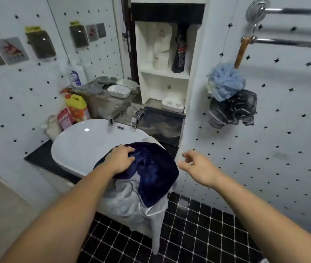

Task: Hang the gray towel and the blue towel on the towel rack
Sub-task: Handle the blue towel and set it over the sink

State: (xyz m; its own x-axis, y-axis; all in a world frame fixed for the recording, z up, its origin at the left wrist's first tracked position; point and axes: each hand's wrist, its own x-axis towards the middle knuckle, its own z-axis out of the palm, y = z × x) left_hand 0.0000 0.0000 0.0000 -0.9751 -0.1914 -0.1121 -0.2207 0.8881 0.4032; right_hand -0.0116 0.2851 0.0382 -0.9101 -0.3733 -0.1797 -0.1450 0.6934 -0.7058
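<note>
Left hand (120, 158) clutches blue towel (156, 173) over gray towel (130, 204); right hand (196, 165) loose, empty, sponges (226, 82) dangling above off towel rack (293, 43).

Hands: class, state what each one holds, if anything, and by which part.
Left hand grips the blue towel at its bunched upper-left edge; right hand holds nothing.

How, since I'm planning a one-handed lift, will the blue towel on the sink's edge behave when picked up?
Probably floppy: the blue towel lies crumpled in soft folds where the left hand grips it. It will likely sag and hang once raised. It may drag the gray towel beneath, which already droops off the sink.
</note>
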